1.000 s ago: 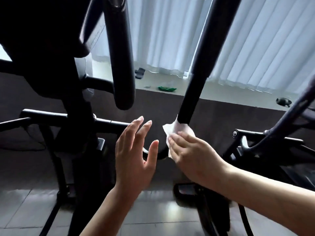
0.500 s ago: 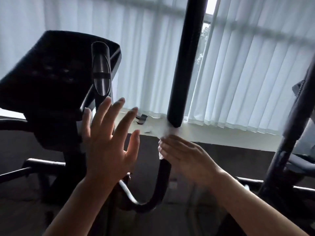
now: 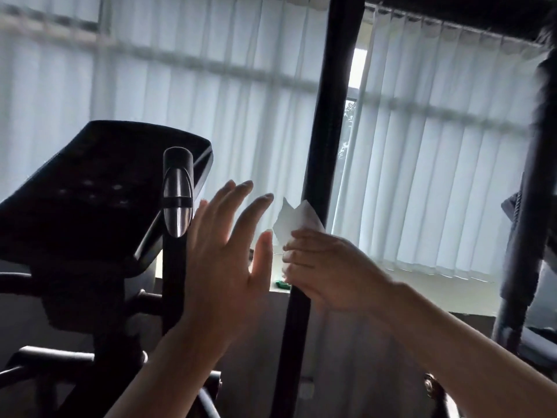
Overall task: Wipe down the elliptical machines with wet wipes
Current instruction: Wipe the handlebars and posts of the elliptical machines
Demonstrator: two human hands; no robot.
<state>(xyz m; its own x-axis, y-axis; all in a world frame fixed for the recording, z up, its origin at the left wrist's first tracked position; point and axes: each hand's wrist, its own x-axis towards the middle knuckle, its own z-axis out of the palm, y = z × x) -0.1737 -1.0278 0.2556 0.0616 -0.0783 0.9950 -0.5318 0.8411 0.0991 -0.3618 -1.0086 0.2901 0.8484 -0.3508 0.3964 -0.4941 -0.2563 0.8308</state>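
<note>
Hanging across the whole background, pale vertical window blinds (image 3: 187, 122) let daylight through, with a narrow gap beside the pole showing a bright strip of outdoors. Against them stands the black elliptical machine (image 3: 99, 224), whose broad dark console panel (image 3: 90, 188) tilts up at the left, its buttons too dim to read. A long black upright handlebar pole (image 3: 328, 146) runs from the top edge down through the middle of the view, leaning slightly. A second dark frame post (image 3: 530, 206) rises at the far right. Shorter, a black stub handle with a shiny silver grip plate (image 3: 177, 203) stands just in front of the console. Below the blinds runs a light window ledge (image 3: 437, 285), and a small green object (image 3: 281, 285) lies on it beside the pole; what it is cannot be told.

The left hand (image 3: 226, 267) is raised between stub handle and pole, fingers straight and spread, holding nothing and touching nothing. The right hand (image 3: 328, 267) has its fingers curled around the pole, pressing a white crumpled wet wipe (image 3: 294, 221) against it; the wipe's loose corners stick up above the fingers, on the pole's left side.
</note>
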